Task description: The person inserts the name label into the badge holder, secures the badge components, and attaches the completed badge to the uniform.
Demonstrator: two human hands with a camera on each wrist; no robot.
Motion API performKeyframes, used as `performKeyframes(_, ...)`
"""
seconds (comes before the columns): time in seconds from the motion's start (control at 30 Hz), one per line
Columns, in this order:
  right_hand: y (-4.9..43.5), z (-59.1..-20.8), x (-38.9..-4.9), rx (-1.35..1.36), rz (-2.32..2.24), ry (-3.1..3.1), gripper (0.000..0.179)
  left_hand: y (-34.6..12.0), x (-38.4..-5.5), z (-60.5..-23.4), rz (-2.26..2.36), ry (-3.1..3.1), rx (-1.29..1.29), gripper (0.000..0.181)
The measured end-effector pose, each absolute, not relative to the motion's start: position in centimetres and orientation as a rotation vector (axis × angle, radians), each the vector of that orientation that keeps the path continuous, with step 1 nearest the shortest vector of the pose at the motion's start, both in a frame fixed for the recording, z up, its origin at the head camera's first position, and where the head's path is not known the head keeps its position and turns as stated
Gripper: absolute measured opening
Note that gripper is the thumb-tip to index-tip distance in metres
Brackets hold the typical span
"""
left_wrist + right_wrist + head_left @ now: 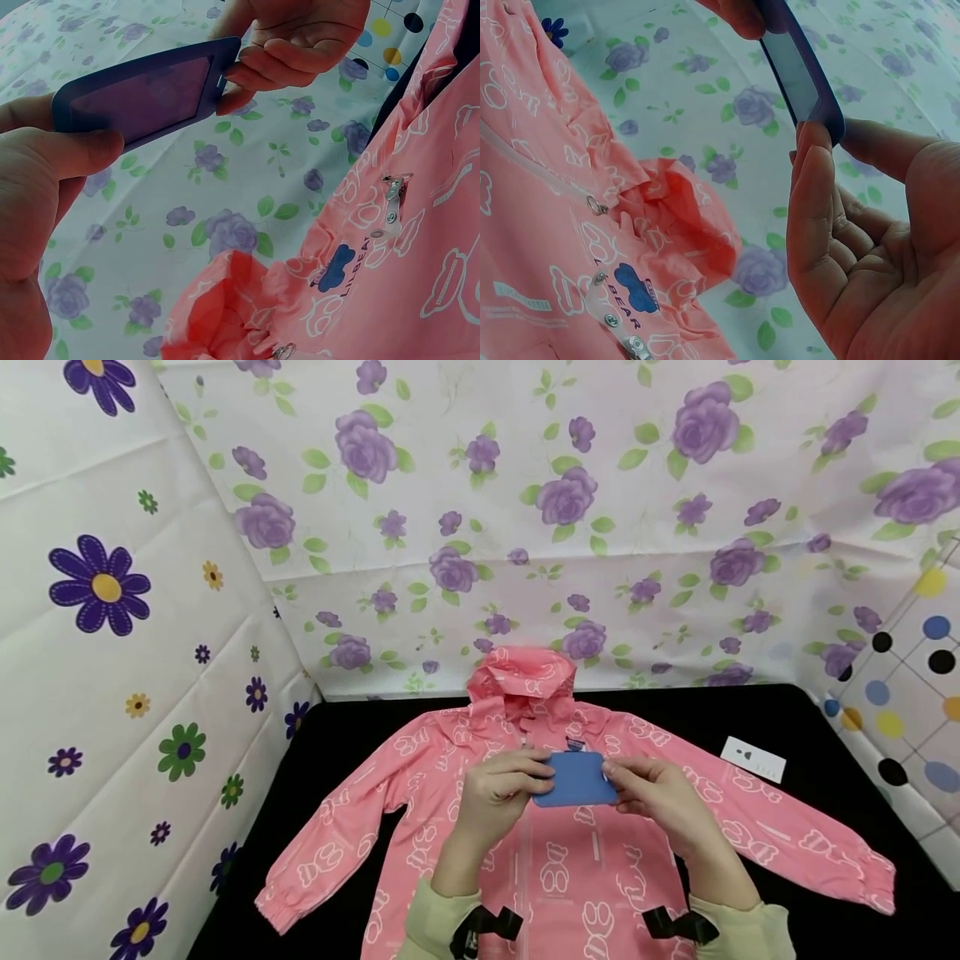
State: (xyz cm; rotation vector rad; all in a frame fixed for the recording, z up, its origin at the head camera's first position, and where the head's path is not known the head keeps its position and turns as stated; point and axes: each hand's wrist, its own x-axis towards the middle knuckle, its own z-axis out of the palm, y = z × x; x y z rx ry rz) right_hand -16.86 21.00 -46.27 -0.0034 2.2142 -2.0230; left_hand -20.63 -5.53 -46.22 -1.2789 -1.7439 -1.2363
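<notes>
A blue ID badge holder (576, 779) with a clear window is held up over the pink hooded jacket (555, 877). My left hand (495, 797) pinches one end, the thumb lying on the window side in the left wrist view. At the slotted end, my right hand (667, 797) pinches the holder (826, 112) between thumb and fingers. A badge clip (394, 206) with a snap strap is pinned to the jacket's chest, beside a dark blue bear logo (337, 268). Holder and clip are apart.
The jacket lies spread on a black table (337, 735), hood at the back, sleeves out to both sides. A small white card or box (753, 758) lies beyond the right-hand sleeve. Flower-printed sheets (450, 568) wall the back and left; a dotted sheet (900, 727) stands at the right.
</notes>
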Motion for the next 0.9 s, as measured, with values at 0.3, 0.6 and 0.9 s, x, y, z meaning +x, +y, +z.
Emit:
performKeyframes(0.3,20.9,-46.24,-16.75,-0.068,-2.027,2.182,0.052,-5.65,-20.5,-46.42,-1.211,-1.777,-1.251,0.029)
performKeyframes(0.6,20.9,-46.33,-16.72,-0.071,-2.043,2.182,0.049,-5.38,-20.38,-46.54,-1.208,-1.835,-1.184,0.036)
performKeyframes(0.9,20.96,-46.03,-16.56,-0.033,-2.068,2.245,0.046,-5.13,-20.53,-46.78,-1.348,-1.924,-0.807,0.033)
